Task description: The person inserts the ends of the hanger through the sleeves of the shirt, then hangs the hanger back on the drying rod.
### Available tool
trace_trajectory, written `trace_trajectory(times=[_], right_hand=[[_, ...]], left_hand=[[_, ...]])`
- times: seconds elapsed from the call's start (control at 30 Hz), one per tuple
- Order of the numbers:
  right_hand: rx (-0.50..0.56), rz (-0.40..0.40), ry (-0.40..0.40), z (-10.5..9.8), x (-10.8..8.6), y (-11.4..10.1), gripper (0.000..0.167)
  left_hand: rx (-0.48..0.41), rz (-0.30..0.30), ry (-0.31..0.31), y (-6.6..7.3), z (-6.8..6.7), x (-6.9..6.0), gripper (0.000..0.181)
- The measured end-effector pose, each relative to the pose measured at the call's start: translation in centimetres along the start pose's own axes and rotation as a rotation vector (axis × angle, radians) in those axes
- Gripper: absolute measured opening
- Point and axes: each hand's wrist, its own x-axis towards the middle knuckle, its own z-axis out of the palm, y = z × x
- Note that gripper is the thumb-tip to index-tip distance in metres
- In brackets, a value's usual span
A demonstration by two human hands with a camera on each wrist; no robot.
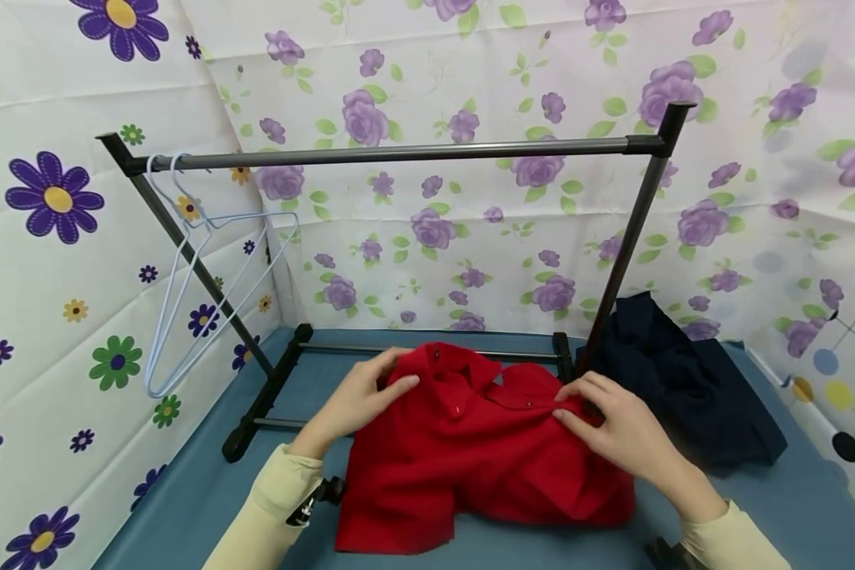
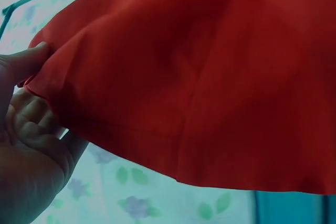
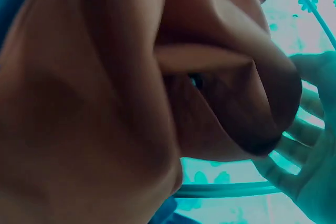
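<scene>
A red collared shirt (image 1: 470, 443) with small buttons hangs bunched between my two hands, low over the blue surface. My left hand (image 1: 359, 400) grips its upper left part; in the left wrist view the thumb (image 2: 26, 62) lies over the red cloth (image 2: 173, 93), with fingers beneath. On the right, my right hand (image 1: 616, 423) pinches the shirt near its buttoned edge. In the right wrist view, the shirt's folds (image 3: 121, 103), which look brownish there, hide part of the right fingers.
Behind the shirt stands a black garment rack (image 1: 413, 154). Light-blue hangers (image 1: 178, 317) hang at its left end. A dark navy garment (image 1: 684, 388) lies crumpled by the rack's right foot. Flower-printed sheets (image 1: 427, 229) surround the blue surface (image 1: 185, 491).
</scene>
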Motion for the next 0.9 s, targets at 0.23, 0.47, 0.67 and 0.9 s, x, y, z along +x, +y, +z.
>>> trace_trajectory(times=[0.23,0.47,0.67,0.9], right_hand=[[0.070,-0.034,-0.280,0.3,-2.4,-0.1,0.013],[0.082,-0.016,-0.430,1.7,-3.5,-0.2,0.014],[0.096,-0.015,-0.505,2.2,-3.4,-0.2,0.014],[0.103,-0.014,-0.410,0.8,-1.6,-0.6,0.010]], left_hand=[[0.017,-0.043,-0.031,-1.3,2.2,-2.3,0.044],[-0.007,-0.119,-0.119,-2.1,2.7,-3.7,0.050],[0.006,-0.152,-0.144,-2.3,2.4,-4.4,0.052],[0.087,-0.244,-0.073,-1.5,2.3,-4.6,0.060]])
